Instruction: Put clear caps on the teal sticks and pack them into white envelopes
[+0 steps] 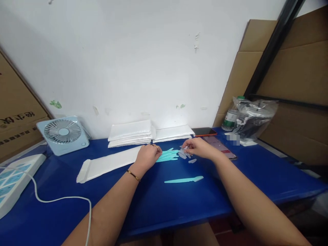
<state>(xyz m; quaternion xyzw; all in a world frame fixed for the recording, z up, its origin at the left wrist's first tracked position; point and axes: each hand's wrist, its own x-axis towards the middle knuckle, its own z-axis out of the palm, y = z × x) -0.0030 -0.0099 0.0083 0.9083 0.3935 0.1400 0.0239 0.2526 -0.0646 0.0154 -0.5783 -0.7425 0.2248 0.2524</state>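
Several turquoise eyebrow razors [167, 156] lie in a loose bundle on the blue tabletop, handles toward the left. My left hand [148, 155] is closed at the handle end, its fingertips pinching a razor there. Small clear plastic caps [182, 154] are scattered at the razors' right end. My right hand [200, 147] hovers low over them, thumb and forefinger pinched on a cap, partly hidden by the fingers. Nearer to me lies a single turquoise razor [179, 180], apart from the bundle. A long white padded mailer [110, 164] reaches under or behind my left hand.
White mailers [130, 131] are stacked against the wall, with more beside them [174, 132]. Two phones [205, 131] lie behind my right hand. A bottle [230, 119] and plastic bag [253, 119] stand right. At left are a fan [63, 135], power strip [17, 181] and white cable [64, 197].
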